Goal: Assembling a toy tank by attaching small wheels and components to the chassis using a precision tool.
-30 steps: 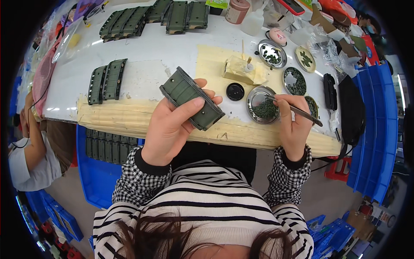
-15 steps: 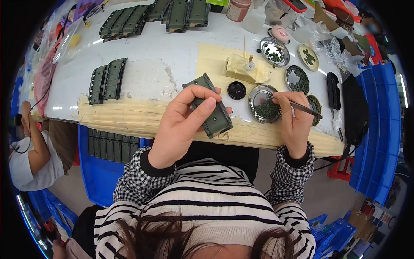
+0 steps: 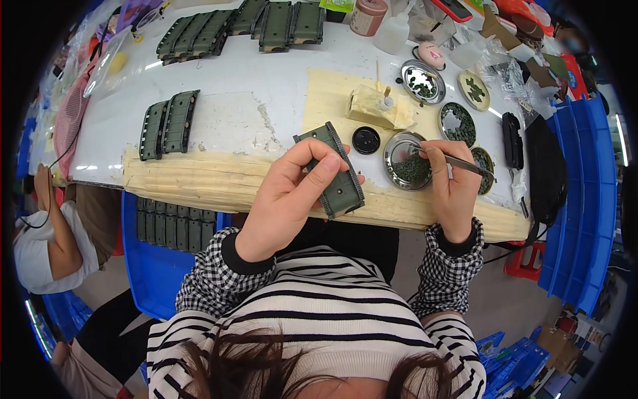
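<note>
My left hand [image 3: 292, 193] is closed around a dark green ribbed plastic part [image 3: 341, 193], held tilted above the table's front edge. A pair of metal tweezers [image 3: 467, 164] is pinched in my right hand [image 3: 450, 189]. Their tips reach over a round steel dish [image 3: 397, 174] that holds many tiny dark green pieces [image 3: 415, 169]. Whether the tips grip a piece is too small to tell. Left of the dish lies a round black lid [image 3: 365, 139]. Behind it stands a block wrapped in yellowish tape [image 3: 372, 106] with a small nozzle-like piece on top.
More green parts lie at left [image 3: 166, 125] and at the back [image 3: 196, 33]. Several small dishes [image 3: 457, 124] of green pieces stand at right. A blue bin [image 3: 159, 272] with similar parts sits below the table edge. Another person's arm [image 3: 60, 233] is at far left.
The green part in my left hand has shifted slightly right and turned a little more upright. My right hand with the tweezers has barely moved over the dish.
</note>
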Motion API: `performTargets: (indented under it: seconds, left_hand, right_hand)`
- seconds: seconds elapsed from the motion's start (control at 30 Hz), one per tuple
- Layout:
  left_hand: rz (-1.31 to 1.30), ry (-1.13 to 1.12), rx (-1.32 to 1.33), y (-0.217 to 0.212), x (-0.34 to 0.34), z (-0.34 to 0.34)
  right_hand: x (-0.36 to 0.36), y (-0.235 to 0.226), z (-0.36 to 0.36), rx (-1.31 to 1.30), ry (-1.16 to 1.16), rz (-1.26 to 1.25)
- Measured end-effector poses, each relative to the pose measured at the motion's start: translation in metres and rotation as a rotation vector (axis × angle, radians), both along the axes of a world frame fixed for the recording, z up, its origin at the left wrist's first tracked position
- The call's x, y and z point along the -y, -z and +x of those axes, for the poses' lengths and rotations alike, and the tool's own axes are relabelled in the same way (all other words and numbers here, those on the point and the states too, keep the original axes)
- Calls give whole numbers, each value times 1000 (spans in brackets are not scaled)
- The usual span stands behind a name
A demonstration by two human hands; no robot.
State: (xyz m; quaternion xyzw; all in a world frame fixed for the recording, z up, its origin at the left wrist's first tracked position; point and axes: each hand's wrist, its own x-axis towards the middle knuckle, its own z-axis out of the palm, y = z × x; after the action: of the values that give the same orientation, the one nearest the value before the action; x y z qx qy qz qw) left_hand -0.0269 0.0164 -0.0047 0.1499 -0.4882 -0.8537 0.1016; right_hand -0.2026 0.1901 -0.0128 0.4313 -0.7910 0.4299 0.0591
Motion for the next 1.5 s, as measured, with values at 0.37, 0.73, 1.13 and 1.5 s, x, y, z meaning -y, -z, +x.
performTargets:
  seconds: [0.37, 0.73, 1.13, 1.5]
  left_hand:
    - [35, 135, 65, -2, -2, -6]
    - [108, 128, 11, 4, -3, -6]
    - [170, 153, -57, -3, -2, -3]
    - [194, 157, -54, -4, 0, -1]
  right_hand:
    - [17, -39, 42, 39, -265, -192]
    - [28, -43, 52, 162, -365, -162]
    - [27, -29, 56, 499, -407, -287]
    - [28, -32, 57, 499, -407, -246]
